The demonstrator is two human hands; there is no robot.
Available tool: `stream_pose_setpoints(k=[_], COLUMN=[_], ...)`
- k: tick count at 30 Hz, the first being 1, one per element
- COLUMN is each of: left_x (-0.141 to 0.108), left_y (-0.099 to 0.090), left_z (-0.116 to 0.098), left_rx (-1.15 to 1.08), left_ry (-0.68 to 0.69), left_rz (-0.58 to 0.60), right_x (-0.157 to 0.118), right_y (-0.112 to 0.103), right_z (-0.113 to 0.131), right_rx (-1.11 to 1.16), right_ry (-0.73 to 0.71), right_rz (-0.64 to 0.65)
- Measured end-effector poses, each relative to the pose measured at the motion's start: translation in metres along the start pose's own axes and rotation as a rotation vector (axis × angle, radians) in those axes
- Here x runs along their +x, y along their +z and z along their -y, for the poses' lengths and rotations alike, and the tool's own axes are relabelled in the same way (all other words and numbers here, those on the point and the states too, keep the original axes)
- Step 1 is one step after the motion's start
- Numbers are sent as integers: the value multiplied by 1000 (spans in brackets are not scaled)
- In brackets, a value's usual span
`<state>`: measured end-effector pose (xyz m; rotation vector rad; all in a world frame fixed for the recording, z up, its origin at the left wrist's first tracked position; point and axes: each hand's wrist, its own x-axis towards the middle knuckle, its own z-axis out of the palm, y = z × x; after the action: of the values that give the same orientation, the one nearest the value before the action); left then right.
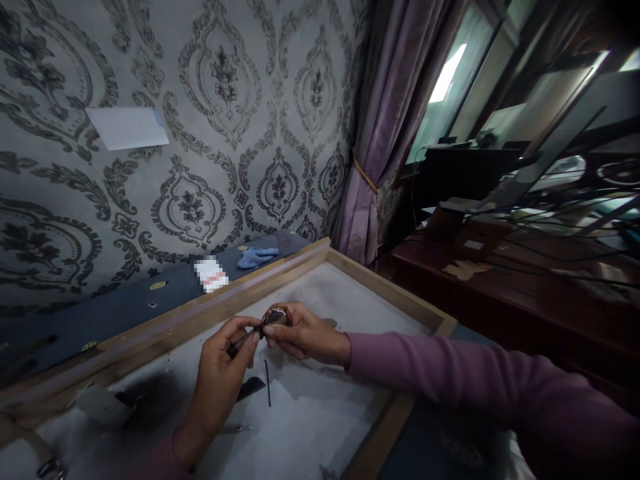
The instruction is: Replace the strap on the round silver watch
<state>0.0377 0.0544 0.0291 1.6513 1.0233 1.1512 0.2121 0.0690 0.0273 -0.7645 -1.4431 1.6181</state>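
Both hands meet above the white surface of a wood-framed tray [325, 407]. My right hand [305, 333] is closed round a round metal watch [275, 317], its thumb on the near edge of the case. My left hand [223, 367] pinches a dark strap [240, 343] that joins the watch at its left side. Under the hands, a thin black strip [268, 383] and a dark flat piece [251, 388] lie on the white surface. A slim metal tool [235, 429] rests nearer to me, beside my left wrist.
A blue cloth [257, 257] and a white packet [212, 275] lie beyond the tray's wooden rim [200, 323]. At the lower left are a pale round object [103, 405] and another watch [50, 469]. A dark red desk [500, 280] with cables stands at the right.
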Motion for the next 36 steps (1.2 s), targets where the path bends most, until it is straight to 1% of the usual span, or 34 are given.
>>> stream_pose_setpoints(k=[3, 7, 11, 15, 21, 28, 32, 36], left_x=[2, 3, 2, 0, -1, -2, -3, -2], left_y=[2, 2, 2, 3, 4, 1, 1, 2], left_z=[3, 4, 4, 6, 5, 4, 5, 7], left_rx=[-47, -47, -19, -31, 1, 53, 37, -2], left_ry=[-26, -55, -47, -37, -23, 6, -6, -48], left_rz=[-9, -8, -15, -18, 5, 73, 90, 76], right_x=[0, 0, 1, 0, -1, 0, 2, 2], right_y=[1, 2, 3, 3, 4, 3, 1, -1], right_z=[0, 0, -1, -2, -2, -1, -2, -3], right_rx=[8, 28, 44, 70, 89, 76, 85, 82], right_ry=[12, 13, 15, 40, 70, 58, 39, 36], right_rz=[-1, -6, 18, 7, 8, 9, 17, 27])
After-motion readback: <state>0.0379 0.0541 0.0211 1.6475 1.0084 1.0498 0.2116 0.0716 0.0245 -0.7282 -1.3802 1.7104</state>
